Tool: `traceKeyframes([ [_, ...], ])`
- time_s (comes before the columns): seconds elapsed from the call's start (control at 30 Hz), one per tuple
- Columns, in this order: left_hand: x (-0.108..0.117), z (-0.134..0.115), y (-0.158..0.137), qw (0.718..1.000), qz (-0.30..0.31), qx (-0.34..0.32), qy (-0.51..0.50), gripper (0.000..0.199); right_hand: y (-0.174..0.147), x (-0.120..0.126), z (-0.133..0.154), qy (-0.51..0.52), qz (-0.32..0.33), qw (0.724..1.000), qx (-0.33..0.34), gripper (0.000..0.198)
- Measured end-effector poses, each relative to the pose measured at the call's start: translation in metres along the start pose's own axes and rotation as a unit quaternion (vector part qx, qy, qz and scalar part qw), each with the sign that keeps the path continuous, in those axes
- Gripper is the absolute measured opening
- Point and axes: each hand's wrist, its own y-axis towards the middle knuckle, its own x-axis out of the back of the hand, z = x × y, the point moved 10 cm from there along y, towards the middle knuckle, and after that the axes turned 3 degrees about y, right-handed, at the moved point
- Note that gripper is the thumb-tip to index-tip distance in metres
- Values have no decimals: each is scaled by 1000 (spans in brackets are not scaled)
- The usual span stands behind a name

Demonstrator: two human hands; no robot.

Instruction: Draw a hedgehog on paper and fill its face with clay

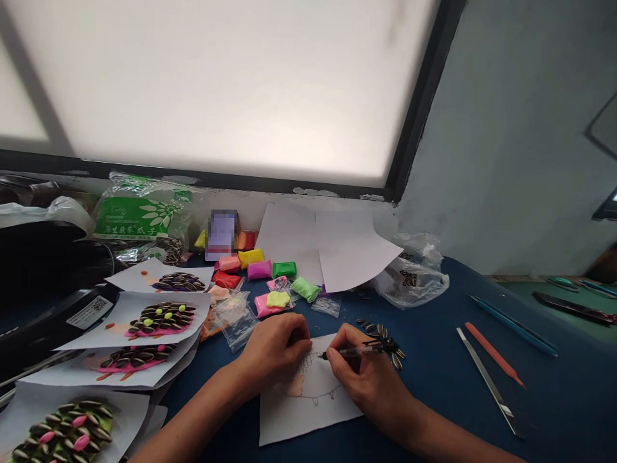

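Observation:
My right hand grips a black pen, its tip at a sheet of white paper. On this sheet are a pencil-like line drawing with short scribbled marks, small legs along its lower curve, and a patch of peach clay. My left hand rests on the sheet's left part, fingers curled in towards the thumb; whatever is under them is hidden. Several striped sunflower seeds lie just behind my right hand.
Finished seed-and-clay hedgehog pictures overlap on the left. Behind are coloured clay packets, a green seed bag, blank sheets and a clear plastic bag. Blue tweezers, an orange tool and a metal blade lie right.

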Motion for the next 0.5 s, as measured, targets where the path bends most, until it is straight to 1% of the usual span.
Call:
traceKeyframes([
  [0.17,0,1,0,1000,-2,3,0,7,1,-1,-2,14,8,1000,-7,16],
  [0.5,-1,1,0,1000,2,7,12,8,-1,-4,-4,3,21,1000,-16,16],
])
